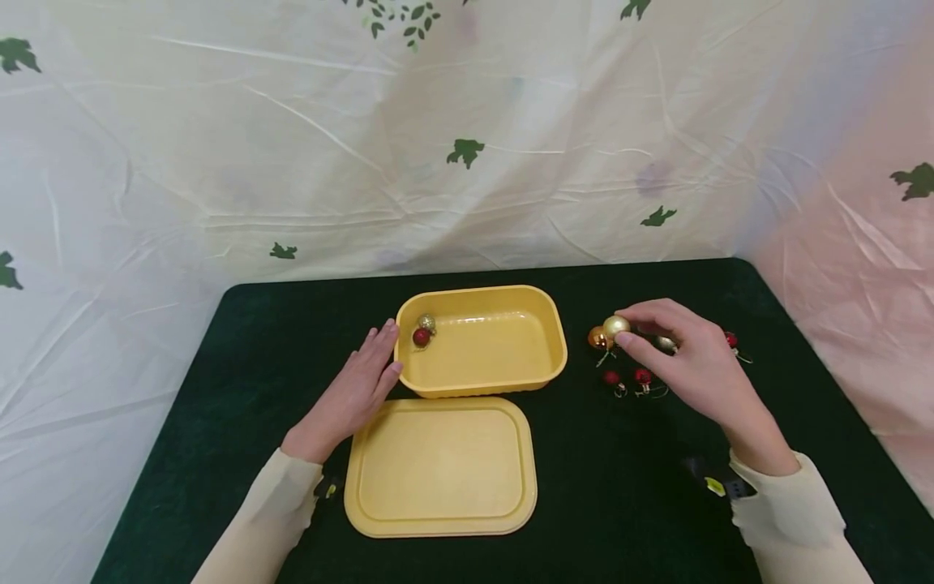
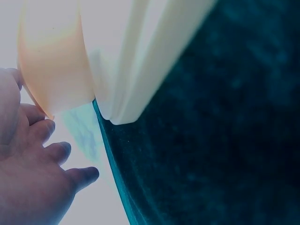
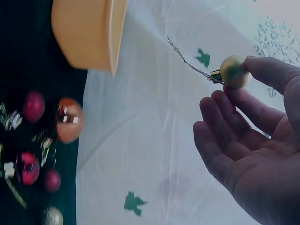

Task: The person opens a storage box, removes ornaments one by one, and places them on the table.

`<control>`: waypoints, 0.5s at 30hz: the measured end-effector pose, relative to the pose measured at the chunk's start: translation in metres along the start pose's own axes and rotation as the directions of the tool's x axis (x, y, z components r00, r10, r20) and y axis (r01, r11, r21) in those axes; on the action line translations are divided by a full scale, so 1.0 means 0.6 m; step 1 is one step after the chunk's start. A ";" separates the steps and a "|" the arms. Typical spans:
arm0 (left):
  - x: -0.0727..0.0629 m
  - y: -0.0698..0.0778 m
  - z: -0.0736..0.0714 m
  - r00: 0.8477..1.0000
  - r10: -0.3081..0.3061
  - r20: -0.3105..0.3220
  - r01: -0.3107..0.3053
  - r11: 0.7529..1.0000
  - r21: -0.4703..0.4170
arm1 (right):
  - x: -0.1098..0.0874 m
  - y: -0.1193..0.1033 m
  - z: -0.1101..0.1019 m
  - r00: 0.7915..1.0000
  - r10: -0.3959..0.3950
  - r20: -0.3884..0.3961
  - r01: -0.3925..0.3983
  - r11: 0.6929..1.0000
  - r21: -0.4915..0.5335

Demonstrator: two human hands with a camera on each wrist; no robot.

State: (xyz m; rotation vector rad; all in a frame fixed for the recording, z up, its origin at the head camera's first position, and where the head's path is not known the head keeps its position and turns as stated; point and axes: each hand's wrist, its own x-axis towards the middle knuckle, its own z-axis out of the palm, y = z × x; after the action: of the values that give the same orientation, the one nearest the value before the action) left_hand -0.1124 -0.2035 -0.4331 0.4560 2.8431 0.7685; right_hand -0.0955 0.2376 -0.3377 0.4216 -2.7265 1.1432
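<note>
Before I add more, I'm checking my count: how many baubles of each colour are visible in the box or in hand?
Gold: 2, a glittery bauble in the box and a smooth bauble in the right hand
Red: 1, a red bauble in the box
Total: 3

The dark green table (image 1: 613, 495) bears a yellow box (image 1: 496, 349), with a yellow lid (image 1: 441, 470) flat just beside its near edge; to the right lie a copper bauble (image 1: 596, 337) and several red baubles (image 1: 642, 376).

Gold bauble (image 1: 616, 325) with cord is held raised; open yellow box (image 1: 489, 357) is set upright, two baubles (image 1: 422, 337) inside at left.
</note>
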 end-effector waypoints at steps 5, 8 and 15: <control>0.000 0.000 0.000 1.000 0.000 -0.002 0.000 1.000 0.004 | -0.011 0.020 -0.016 0.999 0.043 -0.016 -0.044 0.999 -0.030; 0.001 0.000 -0.001 1.000 0.001 -0.006 -0.001 1.000 0.009 | -0.017 0.033 -0.026 0.998 0.060 -0.017 -0.060 0.998 -0.019; 0.001 0.002 -0.001 1.000 -0.003 -0.001 0.003 1.000 0.008 | -0.032 0.057 -0.042 0.995 0.096 -0.023 -0.097 0.993 -0.069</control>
State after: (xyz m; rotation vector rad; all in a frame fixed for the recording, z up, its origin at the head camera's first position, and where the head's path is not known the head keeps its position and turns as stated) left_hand -0.1130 -0.2027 -0.4321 0.4520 2.8483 0.7574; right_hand -0.0873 0.2822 -0.3477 0.2710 -2.7878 1.0635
